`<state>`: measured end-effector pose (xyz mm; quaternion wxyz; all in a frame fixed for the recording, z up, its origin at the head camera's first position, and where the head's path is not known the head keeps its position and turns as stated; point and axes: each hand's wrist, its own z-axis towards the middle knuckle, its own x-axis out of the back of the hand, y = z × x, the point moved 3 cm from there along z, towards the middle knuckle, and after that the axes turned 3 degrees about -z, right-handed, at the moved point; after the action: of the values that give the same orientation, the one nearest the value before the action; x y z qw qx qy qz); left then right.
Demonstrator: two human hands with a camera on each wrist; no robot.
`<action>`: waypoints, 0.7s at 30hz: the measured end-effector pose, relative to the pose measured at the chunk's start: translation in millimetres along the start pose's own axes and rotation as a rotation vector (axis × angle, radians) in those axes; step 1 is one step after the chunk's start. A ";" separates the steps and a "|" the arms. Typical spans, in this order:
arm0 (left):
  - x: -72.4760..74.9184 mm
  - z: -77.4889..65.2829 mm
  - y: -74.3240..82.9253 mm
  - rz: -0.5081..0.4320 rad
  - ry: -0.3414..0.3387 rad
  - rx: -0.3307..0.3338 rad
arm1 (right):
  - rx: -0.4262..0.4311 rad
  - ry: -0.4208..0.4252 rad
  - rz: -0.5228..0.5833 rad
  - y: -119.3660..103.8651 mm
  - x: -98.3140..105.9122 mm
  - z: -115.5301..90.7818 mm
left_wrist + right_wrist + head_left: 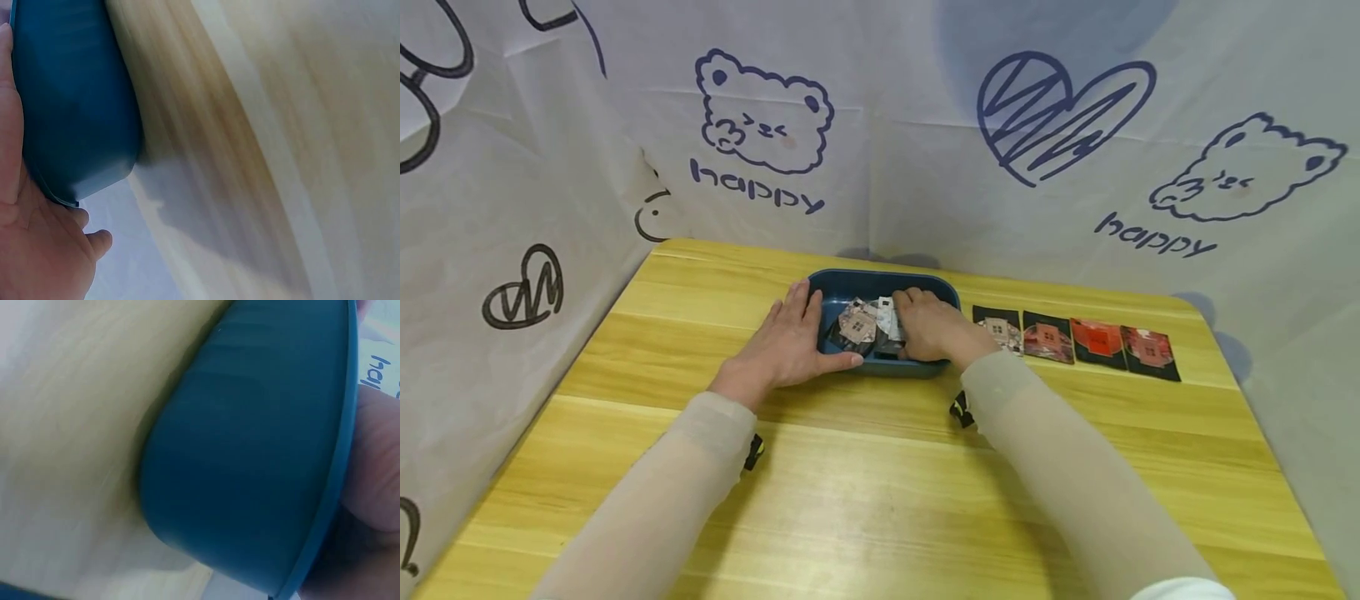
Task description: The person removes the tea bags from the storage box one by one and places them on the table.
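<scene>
A dark blue plastic basin [917, 369] stands near the back of the table, with small square packets [857, 323] in it. My left hand [786, 337] lies at the basin's left end, fingers extended along the rim and thumb along the front edge. The left wrist view shows that palm against the basin's end wall [81, 112]. Inside the right half of the basin is my right hand [932, 325], its fingers bent down beside a whitish packet [888, 319]. Its fingertips are hidden, so I cannot tell whether they hold a packet.
Right of the basin, several dark-edged packets lie in a row: a whitish one [998, 331], a pinkish one [1048, 338], a red one [1099, 342] and a reddish one [1150, 352]. A white cloth [917, 150] with drawings hangs behind the wooden table [865, 500].
</scene>
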<state>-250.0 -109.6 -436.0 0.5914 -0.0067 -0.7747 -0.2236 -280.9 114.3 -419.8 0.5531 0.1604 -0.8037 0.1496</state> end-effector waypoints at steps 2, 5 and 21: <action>0.3 0.4 0.1 0.006 0.002 -0.002 | 0.002 0.014 -0.002 1.5 2.1 -2.6; 1.1 0.4 0.4 0.020 -0.003 -0.003 | 0.007 0.033 -0.006 4.3 6.1 -6.8; 0.9 1.2 0.9 0.024 -0.011 0.005 | 0.033 0.098 0.052 21.6 28.0 -43.5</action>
<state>-251.2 -108.6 -435.1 0.5899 -0.0156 -0.7783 -0.2145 -262.9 149.4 -379.9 0.5849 0.1410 -0.7770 0.1849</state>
